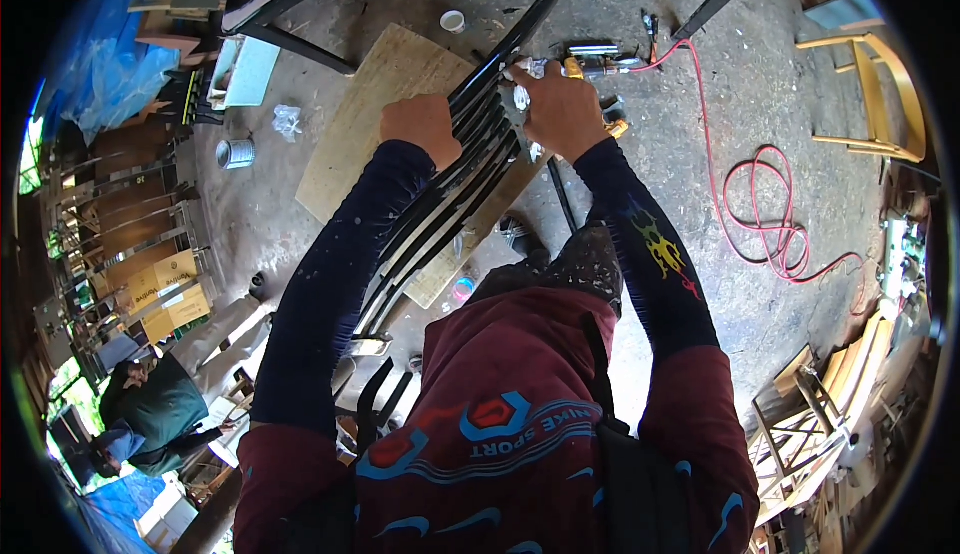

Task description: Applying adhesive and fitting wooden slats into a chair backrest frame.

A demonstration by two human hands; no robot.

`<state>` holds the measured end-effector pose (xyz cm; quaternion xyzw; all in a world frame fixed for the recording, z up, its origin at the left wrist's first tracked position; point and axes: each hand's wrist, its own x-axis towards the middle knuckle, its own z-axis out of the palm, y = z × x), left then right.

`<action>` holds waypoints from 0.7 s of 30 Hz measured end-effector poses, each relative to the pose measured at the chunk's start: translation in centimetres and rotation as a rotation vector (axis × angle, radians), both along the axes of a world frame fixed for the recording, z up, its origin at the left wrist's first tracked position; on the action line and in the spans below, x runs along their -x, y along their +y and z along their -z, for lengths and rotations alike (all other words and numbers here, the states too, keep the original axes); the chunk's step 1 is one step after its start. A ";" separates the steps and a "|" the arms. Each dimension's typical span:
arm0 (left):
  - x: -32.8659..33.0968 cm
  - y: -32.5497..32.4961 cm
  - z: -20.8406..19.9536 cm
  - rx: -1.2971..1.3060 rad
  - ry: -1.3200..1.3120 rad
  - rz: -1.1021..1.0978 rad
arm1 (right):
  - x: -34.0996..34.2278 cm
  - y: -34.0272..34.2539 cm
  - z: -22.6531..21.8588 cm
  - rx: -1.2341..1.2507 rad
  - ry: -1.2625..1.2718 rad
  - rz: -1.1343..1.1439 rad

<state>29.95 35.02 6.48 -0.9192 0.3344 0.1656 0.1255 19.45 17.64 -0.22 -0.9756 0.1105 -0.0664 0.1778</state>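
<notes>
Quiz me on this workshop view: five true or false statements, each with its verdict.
1. The left hand is curled into a fist. True.
2. The light brown board lies on top of the curved black strips. False: the board is beneath the strips.
3. A red hose lies looped on the floor to the person's right. True.
4. The metal can stands on the right side of the picture. False: the can is on the left side.
5. The yellow wooden chair is near the right edge of the view. True.
</notes>
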 end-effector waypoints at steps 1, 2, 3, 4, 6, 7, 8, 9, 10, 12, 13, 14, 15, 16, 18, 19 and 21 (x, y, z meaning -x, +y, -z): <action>0.0 0.0 0.0 -0.007 0.003 0.003 | 0.4 -0.1 0.0 0.010 -0.009 -0.045; 0.0 -0.1 -0.1 -0.014 0.006 0.006 | 0.8 -0.2 0.0 0.019 -0.018 -0.091; 0.1 -0.2 -0.1 -0.016 0.001 0.008 | 0.9 -0.3 -0.1 0.017 -0.023 -0.088; 0.3 -0.4 -0.1 -0.029 0.002 0.018 | 0.9 -0.3 -0.1 0.001 -0.044 -0.061; 0.5 -0.5 -0.2 -0.047 0.004 0.033 | 1.3 -0.5 0.2 -0.019 -0.065 -0.030; 0.3 -0.5 -0.2 -0.050 0.003 0.032 | 1.5 -0.6 0.6 -0.034 -0.103 -0.078; 0.4 -0.5 -0.3 -0.053 0.002 0.033 | 1.6 -0.7 0.9 -0.049 -0.140 -0.126; 0.4 -0.6 -0.2 -0.055 0.001 0.038 | 1.6 -0.8 0.9 -0.051 -0.142 -0.120; 0.5 -0.7 -0.1 -0.050 -0.011 0.045 | 1.5 -0.9 0.9 -0.062 -0.152 -0.074; 0.5 -0.7 0.0 -0.047 -0.022 0.061 | 1.5 -1.1 1.0 -0.086 -0.172 0.021; 0.4 -0.5 -0.1 -0.047 -0.028 0.059 | 1.5 -1.0 1.0 -0.088 -0.172 0.028; 0.3 -0.4 -0.2 -0.048 -0.034 0.057 | 1.5 -0.9 1.0 -0.039 -0.145 -0.019; 0.4 -0.7 -0.2 -0.049 -0.036 0.063 | 1.4 -1.0 1.2 0.010 -0.120 -0.069; 0.7 -0.9 -0.3 -0.060 -0.030 0.065 | 1.2 -1.4 1.0 0.104 -0.090 -0.032; 0.9 -1.2 -0.5 -0.074 -0.026 0.072 | 1.0 -2.3 1.6 0.107 -0.139 -0.011; 0.9 -1.3 -0.6 -0.071 -0.025 0.078 | 1.1 -2.7 1.8 0.111 -0.185 0.005; 0.9 -1.4 -0.6 -0.071 -0.026 0.094 | 1.4 -3.0 2.3 0.123 -0.147 0.020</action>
